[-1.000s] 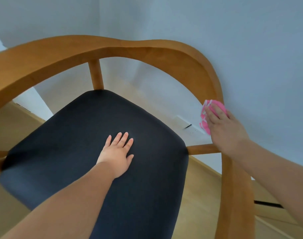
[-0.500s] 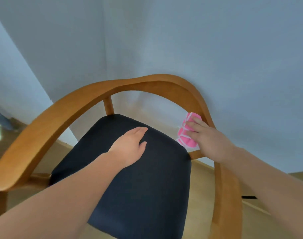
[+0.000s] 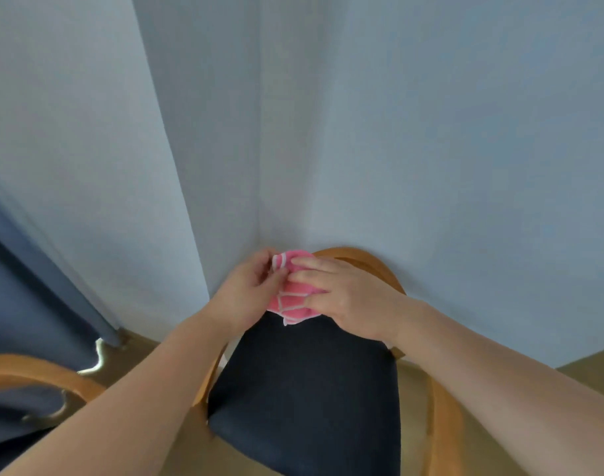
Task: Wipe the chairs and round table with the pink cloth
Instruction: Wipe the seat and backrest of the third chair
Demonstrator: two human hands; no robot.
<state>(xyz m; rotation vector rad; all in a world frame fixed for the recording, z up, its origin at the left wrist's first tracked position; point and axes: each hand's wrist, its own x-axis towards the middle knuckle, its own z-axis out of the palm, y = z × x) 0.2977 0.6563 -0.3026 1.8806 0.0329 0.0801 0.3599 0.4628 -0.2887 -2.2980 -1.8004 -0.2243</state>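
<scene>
Much of the chair point(image 3: 379, 269) went unseen: my hands covered the middle and left of its curved wooden back rail point(image 3: 357, 256), leaving only the right sweep showing. The bottom edge of the frame cut off the front of its dark seat point(image 3: 307, 389). Its legs could not be made out.

Above the rear of that seat, in front of the rail, I held the pink cloth point(image 3: 293, 302) bunched between both hands, clear of the cushion. My left hand point(image 3: 245, 290) had its fingers curled, pinching the cloth's upper white-striped edge. My right hand point(image 3: 348, 297) gripped it from the other side, fingers laid close together across the top. Where that thumb lay I could not tell, as the palm hid it. Only a pink lobe with a pale grid and one small white corner showed below my fingers.

My forearms point(image 3: 149, 389) crossed the chair's left and right sides, screening the left armrest almost entirely. Left of the chair, an arc of wood from a second chair point(image 3: 36, 372) was cut by the frame edge, blurred. Beyond it hung a blue curtain point(image 3: 26, 304), reaching the floor. Behind the chair a pale wall point(image 3: 431, 132) formed a corner. A strip of tan floor point(image 3: 585, 376) showed to the chair's right.
</scene>
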